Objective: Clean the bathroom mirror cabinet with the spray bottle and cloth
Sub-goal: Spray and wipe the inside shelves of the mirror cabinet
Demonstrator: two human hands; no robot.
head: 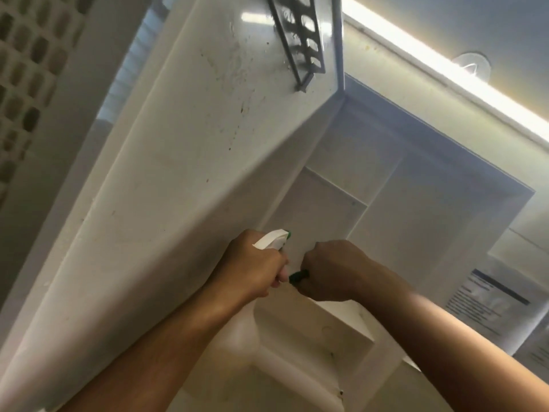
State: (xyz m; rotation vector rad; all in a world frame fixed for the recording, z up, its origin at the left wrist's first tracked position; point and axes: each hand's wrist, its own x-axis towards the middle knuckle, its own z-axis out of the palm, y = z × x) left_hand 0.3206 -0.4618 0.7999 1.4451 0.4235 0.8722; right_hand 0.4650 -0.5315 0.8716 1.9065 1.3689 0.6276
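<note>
The white mirror cabinet [335, 221] stands open, seen from below at a tilt, with bare white shelves inside. Its open door [190, 162] fills the left and centre and is speckled with brown spots. My left hand [252, 267] grips the white spray bottle [271, 239] by its trigger head, green nozzle tip pointing into the cabinet; the bottle's body is hidden behind the hand. Close beside it, my right hand [329, 273] is curled round a dark green cloth [298, 276], of which only a small end shows.
A grey slotted rack [300, 43] is fixed high on the door's inner face. A bright light strip [445, 69] runs along the cabinet top. A lattice vent [26, 72] is at the upper left. A printed label [490, 301] sticks on the right.
</note>
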